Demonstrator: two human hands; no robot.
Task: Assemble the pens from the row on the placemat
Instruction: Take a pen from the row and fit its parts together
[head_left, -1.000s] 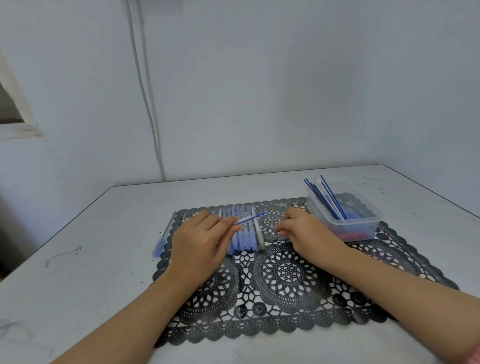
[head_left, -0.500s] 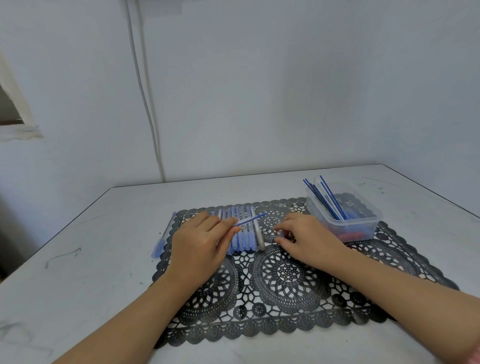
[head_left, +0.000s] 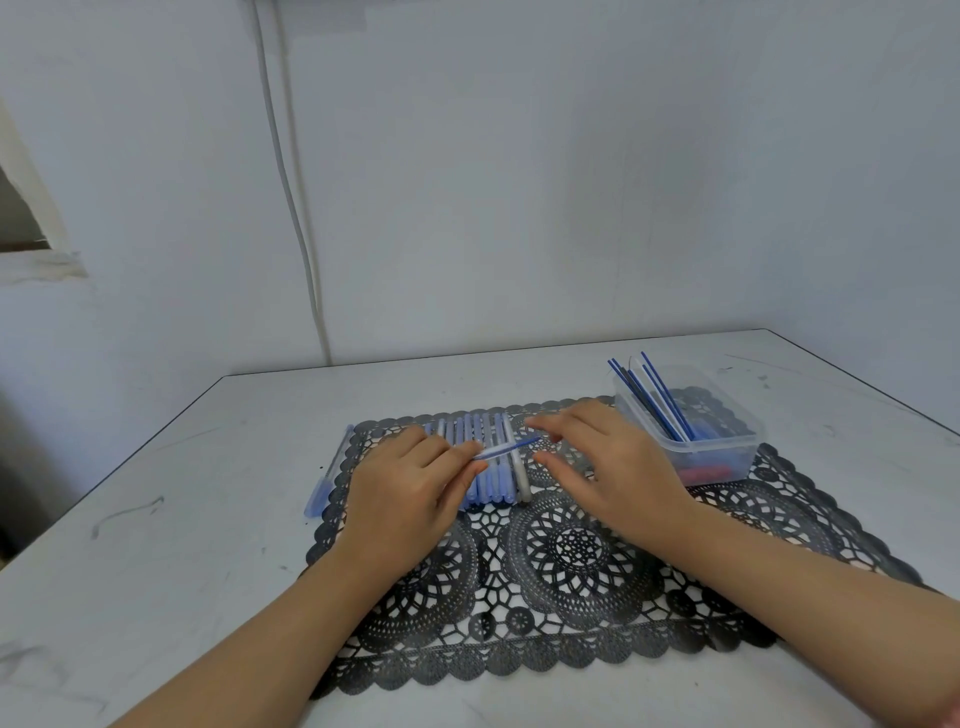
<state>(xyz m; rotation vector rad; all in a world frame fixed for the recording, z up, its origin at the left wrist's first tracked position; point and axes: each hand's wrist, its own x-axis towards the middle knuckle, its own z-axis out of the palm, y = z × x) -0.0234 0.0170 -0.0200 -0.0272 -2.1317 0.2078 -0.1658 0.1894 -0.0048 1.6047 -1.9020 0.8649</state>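
One black lace placemat (head_left: 571, 571) lay on the white table (head_left: 182, 545). One row of pens (head_left: 488, 467) lay side by side across the far left part of the placemat. At least seven barrels were visible, all blue except one grey pen (head_left: 521, 475) at the right end; the left hand (head_left: 410, 499) covered the rest of the row, so the full count could not be read. One separate pen (head_left: 327, 478) lay just off the left edge of the placemat. One clear plastic box (head_left: 727, 441) stood on the far right corner of the placemat and contained about six thin loose refills (head_left: 654, 400) leaning against its left wall. The left hand pinched one thin blue refill (head_left: 511, 448) between thumb and fingertips, the refill pointing right over the row. The right hand (head_left: 618, 467) was spread, fingers extended and grasping nothing, with the refill tip between its thumb and forefinger; contact could not be determined.
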